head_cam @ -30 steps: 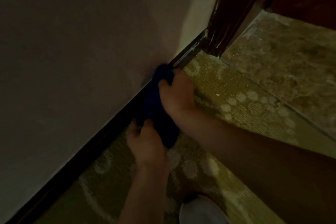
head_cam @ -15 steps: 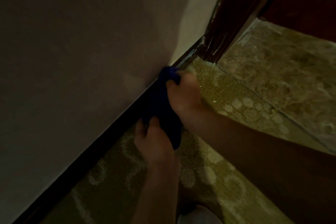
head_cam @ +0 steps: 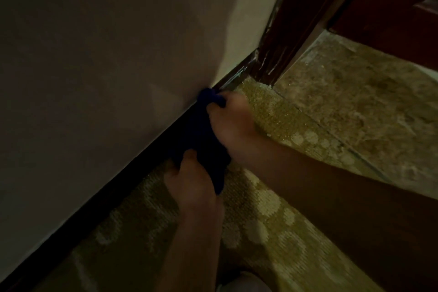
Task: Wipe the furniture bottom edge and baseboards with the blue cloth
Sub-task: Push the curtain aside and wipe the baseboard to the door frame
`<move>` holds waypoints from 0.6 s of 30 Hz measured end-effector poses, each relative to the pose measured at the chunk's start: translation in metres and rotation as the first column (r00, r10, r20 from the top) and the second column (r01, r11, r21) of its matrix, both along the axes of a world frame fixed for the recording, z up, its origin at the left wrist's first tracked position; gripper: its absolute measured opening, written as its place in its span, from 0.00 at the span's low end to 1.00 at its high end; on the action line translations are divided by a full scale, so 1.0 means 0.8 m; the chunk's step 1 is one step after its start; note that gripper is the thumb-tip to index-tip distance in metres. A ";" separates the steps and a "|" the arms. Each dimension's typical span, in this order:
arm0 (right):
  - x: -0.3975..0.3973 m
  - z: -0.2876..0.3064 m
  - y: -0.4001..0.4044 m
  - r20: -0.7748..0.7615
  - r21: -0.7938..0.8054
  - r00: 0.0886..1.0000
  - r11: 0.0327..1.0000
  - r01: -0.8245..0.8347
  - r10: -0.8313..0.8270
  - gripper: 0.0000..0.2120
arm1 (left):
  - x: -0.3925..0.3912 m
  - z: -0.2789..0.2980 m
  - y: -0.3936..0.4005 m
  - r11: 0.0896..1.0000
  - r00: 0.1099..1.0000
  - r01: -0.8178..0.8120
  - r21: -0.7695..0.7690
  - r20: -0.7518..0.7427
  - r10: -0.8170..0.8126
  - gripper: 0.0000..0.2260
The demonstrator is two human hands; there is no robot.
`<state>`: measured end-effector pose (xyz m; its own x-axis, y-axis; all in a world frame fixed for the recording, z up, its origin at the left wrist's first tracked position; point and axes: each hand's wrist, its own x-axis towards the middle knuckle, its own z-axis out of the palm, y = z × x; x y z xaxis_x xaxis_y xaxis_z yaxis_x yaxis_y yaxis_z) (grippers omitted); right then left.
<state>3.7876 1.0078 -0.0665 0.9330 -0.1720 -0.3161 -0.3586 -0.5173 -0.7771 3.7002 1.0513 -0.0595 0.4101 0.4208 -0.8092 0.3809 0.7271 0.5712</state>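
Note:
A dark blue cloth (head_cam: 201,135) lies bunched against the dark baseboard (head_cam: 99,206) at the foot of a pale wall. My right hand (head_cam: 231,123) grips the cloth's far end, its fingers curled into the fabric. My left hand (head_cam: 192,185) holds the near end, thumb and fingers pinching the folds. Both hands press the cloth onto the baseboard. The strip of baseboard under the cloth is hidden.
A dark wooden door frame (head_cam: 284,38) with scuffed paint stands just beyond the cloth. Patterned green carpet (head_cam: 260,220) covers the floor; a stone-like threshold (head_cam: 355,106) lies past it. A pale shoe tip (head_cam: 239,282) shows at the bottom edge.
Both hands and the cloth have slid along the baseboard toward the door frame. The grip on the cloth is unchanged.

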 end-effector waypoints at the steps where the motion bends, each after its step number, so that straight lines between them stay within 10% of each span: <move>1: 0.012 -0.001 -0.004 -0.003 -0.003 0.997 0.997 0.071 -0.071 0.11 | 0.006 0.003 0.000 1.000 1.000 0.015 -0.023 0.024 -0.015 0.21; 4: 0.018 -0.003 0.000 0.041 0.006 0.986 0.987 0.162 -0.162 0.10 | 0.020 0.008 0.002 0.997 0.997 0.012 -0.078 0.078 -0.006 0.19; 11: -0.041 0.001 0.018 0.055 -0.006 0.982 0.983 -0.181 0.181 0.14 | 0.004 -0.021 0.006 0.953 0.973 -0.169 -0.250 0.109 0.201 0.21; 18: 0.071 0.000 -0.048 -0.001 0.017 0.980 0.980 0.198 -0.198 0.12 | 0.052 -0.002 -0.014 0.984 0.995 0.046 -0.171 0.098 -0.029 0.20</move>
<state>3.8444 0.9694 -0.0667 0.8813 -0.3479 -0.3199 -0.4521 -0.4233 -0.7851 3.7418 1.0404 -0.0613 0.5012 0.2611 -0.8250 0.3602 0.8039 0.4732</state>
